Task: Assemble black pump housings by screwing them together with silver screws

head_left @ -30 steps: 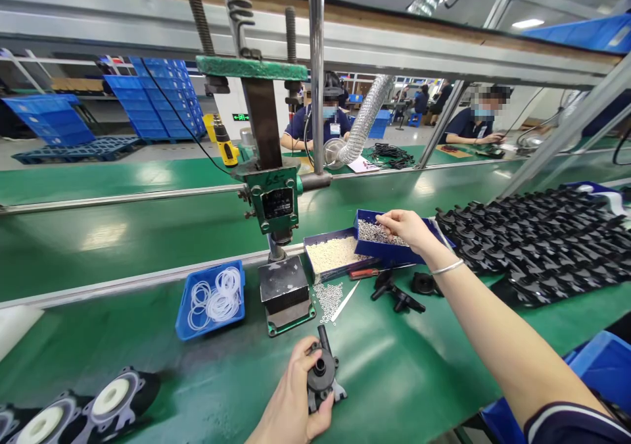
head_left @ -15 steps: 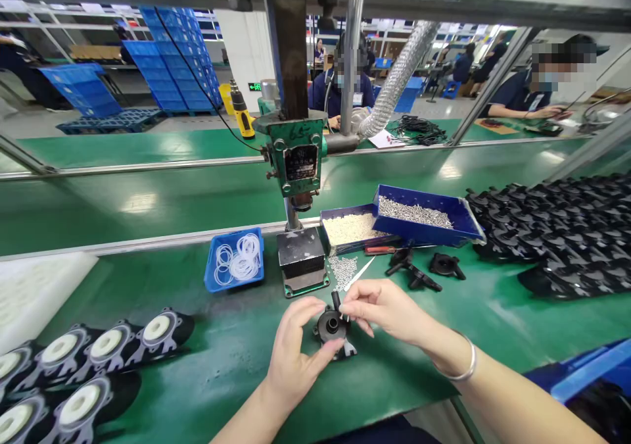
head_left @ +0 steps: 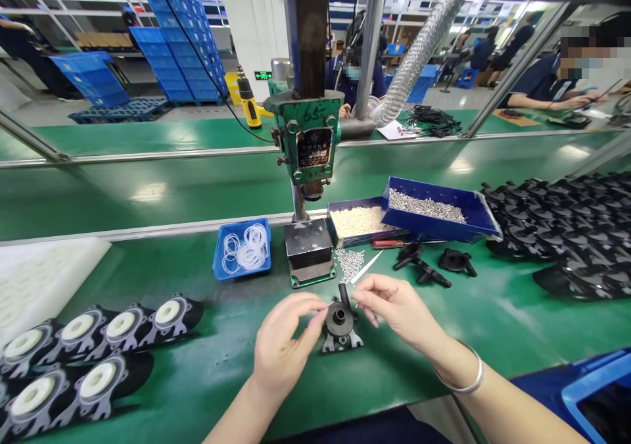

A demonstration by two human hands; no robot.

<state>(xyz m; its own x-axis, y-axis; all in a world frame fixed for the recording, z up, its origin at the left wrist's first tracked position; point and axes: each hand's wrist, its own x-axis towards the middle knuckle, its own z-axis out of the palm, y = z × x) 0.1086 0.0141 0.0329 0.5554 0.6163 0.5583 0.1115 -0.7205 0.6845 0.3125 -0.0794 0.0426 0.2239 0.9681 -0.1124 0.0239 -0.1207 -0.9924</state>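
Note:
A black pump housing (head_left: pixel 340 322) with a round body, a spout at the back and two forked feet stands on the green bench between my hands. At its left side, my left hand (head_left: pixel 288 329) has thumb and forefinger pinched by the rim, with a tiny light tip at the fingertips, too small to name. My right hand (head_left: pixel 394 306) pinches beside the spout, and a small pale piece shows below its fingers. Behind the housing lie many small metal rings (head_left: pixel 350 264) and a pointed white strip (head_left: pixel 367 268).
A press (head_left: pixel 313 141) rises above its block (head_left: pixel 309 243). Nearby are a blue tray of white rings (head_left: pixel 217 260), a bin of pale bits (head_left: pixel 340 239), a bin of metal pins (head_left: pixel 470 228) and a red-handled screwdriver (head_left: pixel 387 244). Black housings (head_left: pixel 557 227) fill the right; assembled ones (head_left: pixel 123 325), the left.
My left hand has let go of the housing and now pinches at its left rim. The housing has turned, both feet facing me. My right hand has drawn slightly away, and the view has shifted.

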